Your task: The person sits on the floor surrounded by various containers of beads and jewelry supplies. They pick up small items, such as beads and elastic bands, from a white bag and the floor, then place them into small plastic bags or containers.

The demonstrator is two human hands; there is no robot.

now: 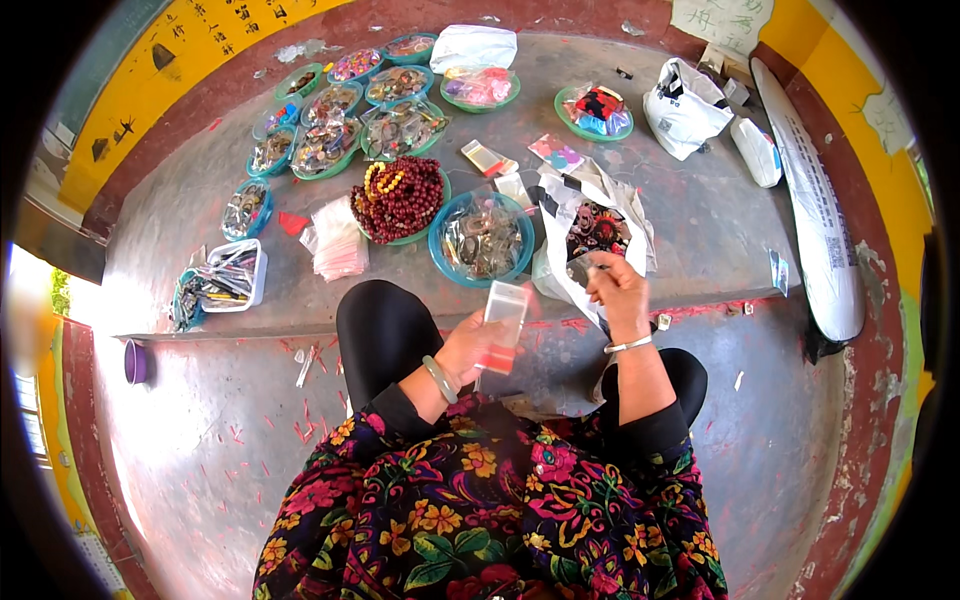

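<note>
My left hand [465, 350] pinches a small clear plastic packet [506, 315] with a red band near its lower end, held above my lap. My right hand [622, 298] is closed at the fingertips, beside the mouth of a white woven bag [556, 262]. What those fingers hold, if anything, is too small to make out. Inside the white bag lie dark and reddish beaded trinkets [600, 228]. Just beyond my left hand stands a blue basin [436, 250] filled with small bagged pieces. Dark red bead strings [395, 212], with a yellow one on top, fill a green basin.
A stack of pinkish clear packets [338, 240] lies left of the beads. Several basins of bagged trinkets [325, 140] cover the platform's far left. A white tray [262, 275] holds pens. At right are white sacks [685, 110] and a long white wrapped roll [815, 210].
</note>
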